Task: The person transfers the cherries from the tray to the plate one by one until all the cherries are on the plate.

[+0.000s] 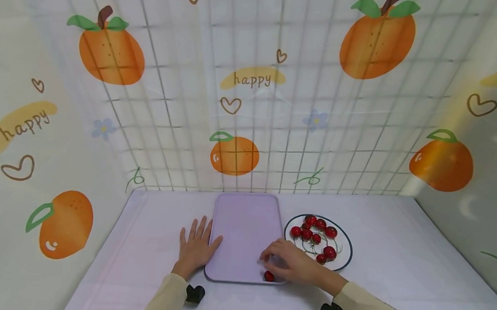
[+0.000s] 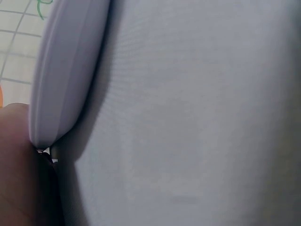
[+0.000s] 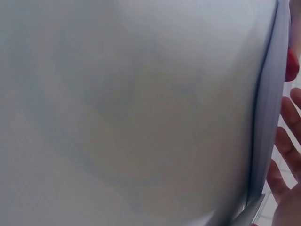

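Note:
A lilac rectangular tray (image 1: 246, 234) lies on the table. My left hand (image 1: 195, 250) rests at its left side with fingers spread on the tabletop and the thumb over the tray's edge. In the left wrist view the tray's side (image 2: 70, 70) stands beside part of the hand. A single red cherry (image 1: 269, 276) sits at the tray's near right corner. Just above it is my right hand (image 1: 293, 264), fingers bent and apart. In the right wrist view the cherry (image 3: 292, 66) shows close to the fingertips, with a gap below it.
Right of the tray stands a white plate (image 1: 345, 253) with a dark rim, holding several red cherries (image 1: 329, 253) with thin stems. The right forearm passes in front of its near edge. A patterned curtain (image 1: 250, 113) hangs behind and beside the white table (image 1: 395, 256).

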{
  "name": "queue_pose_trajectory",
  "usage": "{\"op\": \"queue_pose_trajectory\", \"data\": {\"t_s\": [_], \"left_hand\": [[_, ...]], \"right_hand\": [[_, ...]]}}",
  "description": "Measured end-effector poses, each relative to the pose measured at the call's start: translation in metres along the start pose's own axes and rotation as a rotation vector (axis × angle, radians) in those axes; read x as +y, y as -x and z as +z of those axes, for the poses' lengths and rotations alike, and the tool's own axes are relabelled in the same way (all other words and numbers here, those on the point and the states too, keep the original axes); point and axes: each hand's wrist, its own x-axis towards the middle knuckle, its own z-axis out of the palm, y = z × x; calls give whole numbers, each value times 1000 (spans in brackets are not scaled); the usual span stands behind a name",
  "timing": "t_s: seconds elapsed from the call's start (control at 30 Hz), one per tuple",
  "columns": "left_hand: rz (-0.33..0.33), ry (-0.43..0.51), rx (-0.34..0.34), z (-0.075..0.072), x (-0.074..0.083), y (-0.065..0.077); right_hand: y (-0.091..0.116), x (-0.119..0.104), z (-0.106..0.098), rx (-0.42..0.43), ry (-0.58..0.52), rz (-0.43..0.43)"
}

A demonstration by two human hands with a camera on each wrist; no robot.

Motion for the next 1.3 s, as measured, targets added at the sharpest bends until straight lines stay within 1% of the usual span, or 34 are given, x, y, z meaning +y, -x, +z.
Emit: {"op": "queue_pose_trajectory", "data": {"t_s": [0.1, 0.27, 0.57, 0.77, 0.93, 1.17, 1.3], "left_hand": [[5, 15, 7, 1, -1, -1], [2, 9, 8, 3, -3, -3], [8, 4, 26, 6, -3, -3], [11, 11, 21, 6, -4, -3], [9, -4, 21, 8, -5, -4], [12, 2, 21, 8, -5, -4], [12, 4, 20, 6, -3, -3]], "right_hand": [[1, -1, 0, -22, -22, -10], [2, -3, -1, -31, -33, -61], [3, -3, -4, -98, -70, -65], [3, -3, -5, -112, -66, -65], [2, -1, -5, -114, -96, -39], [0, 1, -6, -102, -220, 20], [-1, 2, -6, -89, -251, 43]]}}
